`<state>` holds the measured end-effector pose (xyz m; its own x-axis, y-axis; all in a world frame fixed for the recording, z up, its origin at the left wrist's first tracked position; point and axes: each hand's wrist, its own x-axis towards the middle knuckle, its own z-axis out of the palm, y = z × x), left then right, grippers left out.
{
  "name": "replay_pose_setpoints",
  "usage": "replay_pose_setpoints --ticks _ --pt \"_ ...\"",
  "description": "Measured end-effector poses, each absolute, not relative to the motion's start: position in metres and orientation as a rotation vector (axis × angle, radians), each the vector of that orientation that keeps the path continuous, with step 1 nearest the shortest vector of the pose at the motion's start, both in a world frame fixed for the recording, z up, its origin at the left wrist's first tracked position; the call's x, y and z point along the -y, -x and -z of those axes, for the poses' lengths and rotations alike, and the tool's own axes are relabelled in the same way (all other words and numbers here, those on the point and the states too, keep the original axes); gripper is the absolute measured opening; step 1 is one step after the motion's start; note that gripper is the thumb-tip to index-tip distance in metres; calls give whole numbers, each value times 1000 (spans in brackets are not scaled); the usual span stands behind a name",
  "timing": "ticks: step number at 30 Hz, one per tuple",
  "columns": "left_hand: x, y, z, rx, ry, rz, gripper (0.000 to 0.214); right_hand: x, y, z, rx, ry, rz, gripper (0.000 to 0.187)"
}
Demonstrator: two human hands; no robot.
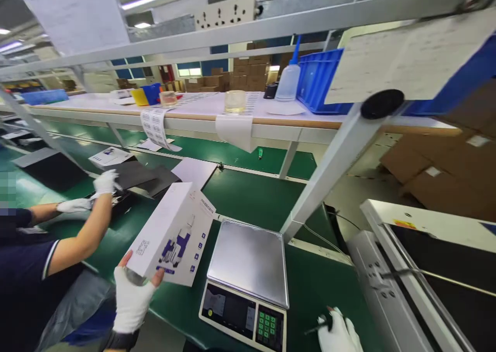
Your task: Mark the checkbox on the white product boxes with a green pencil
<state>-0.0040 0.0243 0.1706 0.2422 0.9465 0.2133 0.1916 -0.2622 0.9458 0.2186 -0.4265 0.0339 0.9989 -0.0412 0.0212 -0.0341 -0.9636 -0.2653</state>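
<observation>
1. I am watching the left hand (132,300), in a white fingerless glove, gripping a white rectangular cardboard box printed with a blue product picture (172,233). The fingers are closed around the box's lower corner, thumb on the printed face, and the box is tilting up and away over the green mat-covered bench (251,197), just left of the scale. I judge that grip to be keeping the printed face turned toward me.
2. The right hand (340,334), in a white glove, is resting at the bench's near edge, right of the scale. It is curling around a thin dark object (315,330) that is too small for me to identify; I cannot tell how firmly it is closed.
3. A flat electronic scale with a steel platter, display and green keypad (248,282) is sitting near the near edge between the two hands, its platter bare.
4. A co-worker's gloved hands (104,182) are working at dark flat sheets (143,179) toward the bench's left edge.
5. Containers on the raised white shelf (201,115):
 - a clear glass cup (235,102) at its front edge, holding a pale liquid as far as I can judge;
 - a translucent squeeze bottle with a blue nozzle (289,78), contents unclear;
 - a blue plastic bin (320,78), its inside hidden from me;
 - small blue and yellow tubs (146,94) further left, contents not showing.
6. A strip of printed labels (155,127) is hanging over the shelf's front edge, presumably for easy reach.
</observation>
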Motion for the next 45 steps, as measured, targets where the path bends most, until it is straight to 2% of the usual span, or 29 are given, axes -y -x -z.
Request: replay_pose_setpoints --ticks 4,7,10,12,15,21,26,33,39,45 --pt "20 -4 -182 -785 -2111 -886 97 418 -215 -37 -75 2884 -2 40" --pt "66 -29 -192 -714 -2243 -788 97 412 -212 -40 -98 2877 -23 40" --pt "99 -50 -200 -642 -2154 -693 106 410 -210 -43 -149 2832 -42 39" --pt "99 -55 -196 -583 -1942 -571 95 409 -209 -43 -185 2784 -65 37" --pt "72 -52 -163 -728 -1674 -441 71 411 -208 -41 -215 2736 -101 36" --pt "25 -10 -58 -1161 -1911 -141 51 414 -210 -40 -315 2575 -148 37" --pt "31 8 -36 -1172 -1940 -41 42 411 -217 -53 -475 2320 -188 42" --pt "20 -13 -60 -1225 -1954 -35 44 381 -230 -89 -454 2042 -172 58" --pt "13 -66 -120 -1050 -1961 -253 51 345 -251 -133 -246 1809 -112 71" --pt "33 -121 -186 -789 -1903 -463 52 301 -260 -183 -37 1532 -39 65"
